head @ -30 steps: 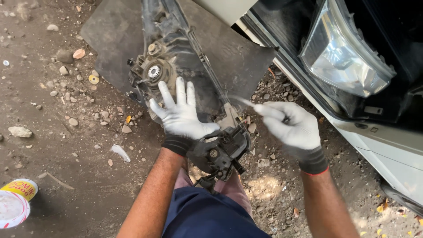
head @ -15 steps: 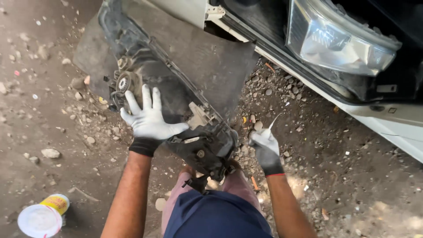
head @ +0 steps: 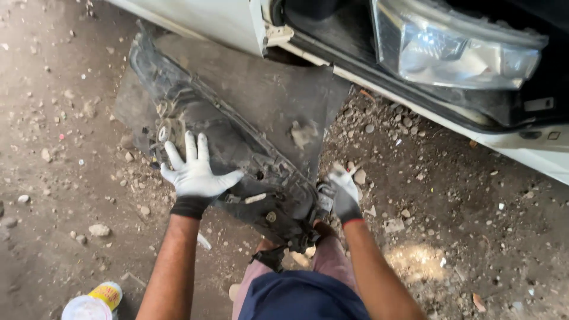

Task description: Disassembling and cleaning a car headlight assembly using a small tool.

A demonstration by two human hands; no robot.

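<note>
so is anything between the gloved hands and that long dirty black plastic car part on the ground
Nothing visible: the left hand lies flat on the long dirty black plastic car part, and the right hand touches its near end.

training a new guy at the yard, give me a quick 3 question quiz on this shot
1. True or false: the left hand lies flat, fingers spread, on the black plastic car part.
2. Which end of the part does the right hand touch? A) far end by the car B) near end by the knees
3. Fill in: the part lies on a dirty grey ___ on the ground.

Key: 1 true; 2 B; 3 mat.
</note>
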